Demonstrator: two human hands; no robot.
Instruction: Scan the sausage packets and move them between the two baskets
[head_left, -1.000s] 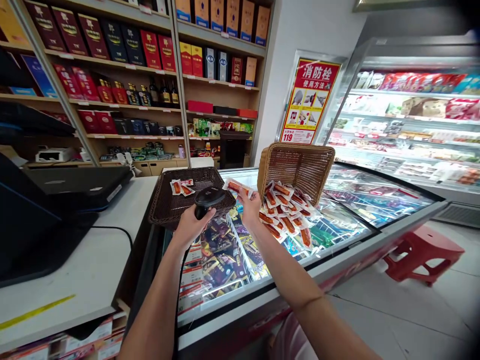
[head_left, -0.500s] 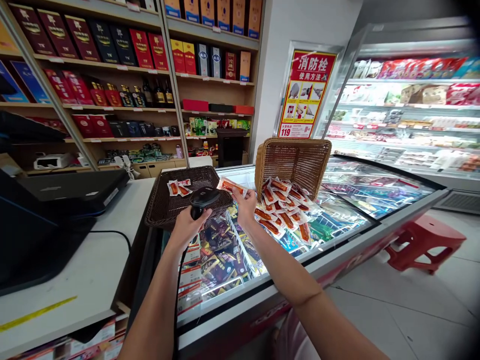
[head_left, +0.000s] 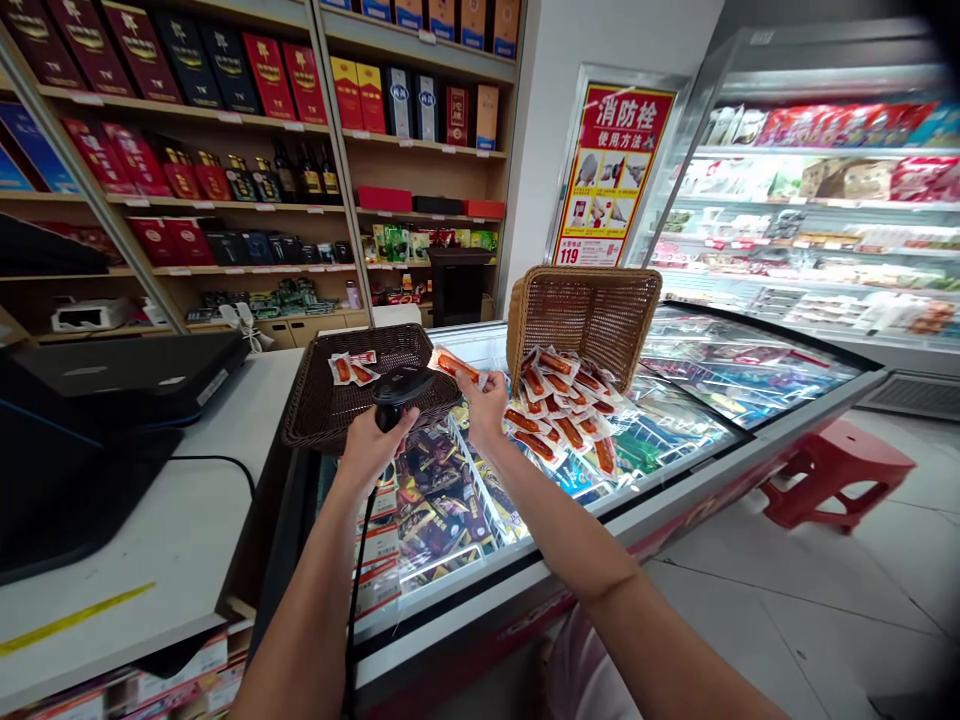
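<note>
My left hand [head_left: 373, 443] is wrapped around the handle of a black barcode scanner [head_left: 403, 384], whose head points right, toward a packaged sausage [head_left: 454, 365]. My right hand [head_left: 486, 402] pinches that sausage by the near right end of its clear wrapper. Below and behind the scanner lies a dark brown wicker basket [head_left: 309, 400] with a few wrapped sausages [head_left: 352, 369] in it. To the right, a tan wicker basket [head_left: 585, 280] rests on its side, and a pile of wrapped sausages [head_left: 570, 407] spills from its mouth onto the freezer glass.
The baskets are on a glass-topped chest freezer [head_left: 675, 420] holding packaged goods. A white counter [head_left: 150, 520] with a black monitor or terminal [head_left: 67, 450] stands at left. The scanner's black cable [head_left: 361, 560] hangs beside my left forearm. A red stool [head_left: 840, 470] is on the floor at right.
The view has tilted slightly downward and shifted. Both hands keep their hold, and the sausage stays just right of the scanner head.
</note>
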